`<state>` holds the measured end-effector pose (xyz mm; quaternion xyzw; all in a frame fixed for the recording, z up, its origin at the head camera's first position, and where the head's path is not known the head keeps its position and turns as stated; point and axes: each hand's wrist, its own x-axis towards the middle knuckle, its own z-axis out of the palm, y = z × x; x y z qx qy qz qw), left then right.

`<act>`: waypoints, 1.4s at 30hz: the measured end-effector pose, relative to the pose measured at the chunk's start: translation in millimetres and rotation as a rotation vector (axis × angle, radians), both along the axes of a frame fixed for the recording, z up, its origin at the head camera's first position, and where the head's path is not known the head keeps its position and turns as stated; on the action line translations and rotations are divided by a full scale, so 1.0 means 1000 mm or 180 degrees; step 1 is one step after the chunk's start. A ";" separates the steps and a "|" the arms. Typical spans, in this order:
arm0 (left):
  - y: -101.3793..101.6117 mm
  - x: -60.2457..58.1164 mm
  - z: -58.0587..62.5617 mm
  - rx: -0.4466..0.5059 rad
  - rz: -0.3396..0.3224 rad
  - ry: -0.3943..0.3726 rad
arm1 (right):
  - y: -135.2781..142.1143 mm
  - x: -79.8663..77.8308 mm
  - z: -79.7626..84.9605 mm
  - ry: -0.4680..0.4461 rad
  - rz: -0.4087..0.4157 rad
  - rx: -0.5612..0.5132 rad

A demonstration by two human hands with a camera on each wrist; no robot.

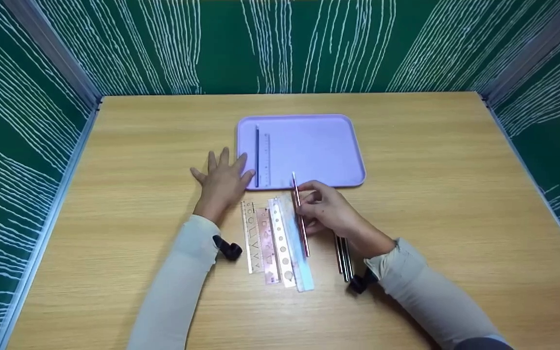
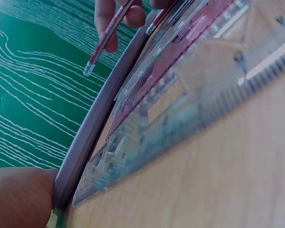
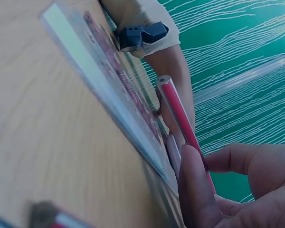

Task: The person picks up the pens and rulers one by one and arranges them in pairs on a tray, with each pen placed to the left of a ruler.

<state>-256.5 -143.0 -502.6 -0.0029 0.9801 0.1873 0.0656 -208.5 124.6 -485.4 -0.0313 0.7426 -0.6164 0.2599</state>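
Note:
My right hand (image 1: 331, 209) pinches a red pencil (image 1: 301, 218) between thumb and fingers, held above the rulers near the tray's front edge. In the right wrist view the red pencil (image 3: 180, 109) slants upward, its flat end towards the camera. My left hand (image 1: 224, 182) lies with fingers spread on the table, its thumb side at the left edge of the purple tray (image 1: 319, 150). On the tray lie a dark pencil (image 1: 257, 160) and a clear ruler (image 1: 267, 163), side by side at the left. Several stencil rulers (image 1: 281, 243) lie in a row before the tray.
Several more pencils (image 1: 342, 257) lie on the wooden table (image 1: 421, 170) below my right wrist. Green walls (image 1: 231, 48) with white lines enclose the table at the back and both sides. Each wrist carries a small black camera (image 1: 231, 251).

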 end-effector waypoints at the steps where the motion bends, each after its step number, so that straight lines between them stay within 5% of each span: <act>1: 0.000 0.000 0.000 -0.0002 0.0000 -0.0005 | -0.001 -0.001 0.001 -0.0012 -0.0003 -0.0012; 42: -0.001 0.000 0.001 0.0010 -0.0043 -0.0005 | -0.023 -0.072 0.017 0.0063 -0.0084 -0.0232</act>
